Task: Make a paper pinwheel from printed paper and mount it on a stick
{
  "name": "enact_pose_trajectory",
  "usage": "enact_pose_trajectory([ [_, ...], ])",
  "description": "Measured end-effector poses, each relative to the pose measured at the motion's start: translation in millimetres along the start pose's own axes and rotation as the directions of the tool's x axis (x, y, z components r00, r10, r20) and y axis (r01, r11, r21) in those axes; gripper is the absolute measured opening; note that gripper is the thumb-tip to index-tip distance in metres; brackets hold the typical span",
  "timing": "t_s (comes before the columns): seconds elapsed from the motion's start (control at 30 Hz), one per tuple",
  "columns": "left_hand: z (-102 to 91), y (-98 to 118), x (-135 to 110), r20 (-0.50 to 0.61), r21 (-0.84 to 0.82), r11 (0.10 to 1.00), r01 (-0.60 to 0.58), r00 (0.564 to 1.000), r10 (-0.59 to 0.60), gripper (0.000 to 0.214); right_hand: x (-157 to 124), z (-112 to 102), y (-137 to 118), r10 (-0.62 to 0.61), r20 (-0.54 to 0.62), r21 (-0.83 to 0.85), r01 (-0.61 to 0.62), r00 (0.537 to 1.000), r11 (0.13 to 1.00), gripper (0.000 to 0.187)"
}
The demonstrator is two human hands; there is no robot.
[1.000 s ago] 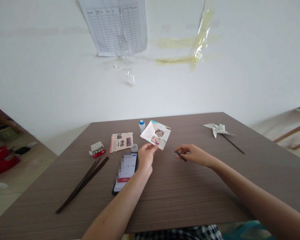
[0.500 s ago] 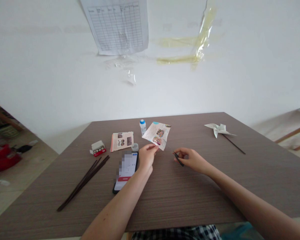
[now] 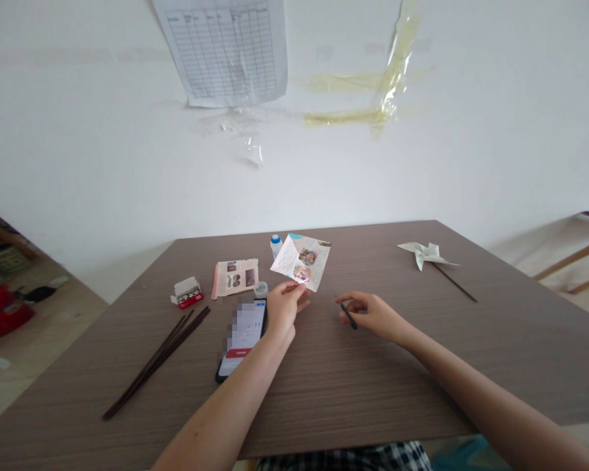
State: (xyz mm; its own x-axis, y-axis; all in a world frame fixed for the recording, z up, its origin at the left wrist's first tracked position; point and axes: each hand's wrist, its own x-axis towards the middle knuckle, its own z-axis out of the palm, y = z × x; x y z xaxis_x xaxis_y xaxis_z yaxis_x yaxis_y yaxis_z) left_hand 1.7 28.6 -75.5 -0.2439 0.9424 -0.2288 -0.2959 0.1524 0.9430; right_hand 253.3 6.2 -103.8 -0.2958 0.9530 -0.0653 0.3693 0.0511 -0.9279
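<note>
My left hand (image 3: 285, 307) pinches a square printed sheet of paper (image 3: 310, 258) by its near corner and holds it up off the table. The sheet carries pictures and text, and a crease runs across its left part. To the right, my right hand (image 3: 368, 313) is closed on a small black-handled tool with a thin pointed tip (image 3: 348, 316); its exact kind is hard to make out. That tip points toward the paper but stays apart from it. Behind the sheet, a white bottle with a blue cap (image 3: 275, 244) is partly hidden.
Left of my arm lie a phone (image 3: 243, 335), a small clear cup (image 3: 261, 290), another printed sheet (image 3: 235, 278), an open red-and-white box (image 3: 188, 293) and several dark sticks (image 3: 160, 363). A paper pinwheel (image 3: 426, 254) on a stick rests at the right. A wall borders the table's back.
The held paper has turned slightly, and its crease shows more clearly. My right hand with the black tool has barely moved. The whole view has shifted a little.
</note>
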Motion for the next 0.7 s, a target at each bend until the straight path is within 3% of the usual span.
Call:
enact_pose_trajectory([
  [0.2,2.2,2.7,-2.1,-0.022,-0.053,0.998,-0.018,1.000,0.017,0.027,-2.3,3.5,-0.9,0.072,0.065,0.117,-0.079,0.995,0.990,0.048],
  [0.4,3.2,3.4,-5.0,-0.012,-0.135,0.988,-0.070,0.998,0.069,0.026,-11.1,6.6,-12.0,-0.009,0.136,0.209,-0.020,0.991,0.978,0.063],
  [0.7,5.0,3.1,-8.1,0.025,-0.155,0.983,-0.097,0.995,0.102,0.034,-13.4,16.4,-10.1,-0.045,0.156,0.227,0.008,0.987,0.974,0.070],
])
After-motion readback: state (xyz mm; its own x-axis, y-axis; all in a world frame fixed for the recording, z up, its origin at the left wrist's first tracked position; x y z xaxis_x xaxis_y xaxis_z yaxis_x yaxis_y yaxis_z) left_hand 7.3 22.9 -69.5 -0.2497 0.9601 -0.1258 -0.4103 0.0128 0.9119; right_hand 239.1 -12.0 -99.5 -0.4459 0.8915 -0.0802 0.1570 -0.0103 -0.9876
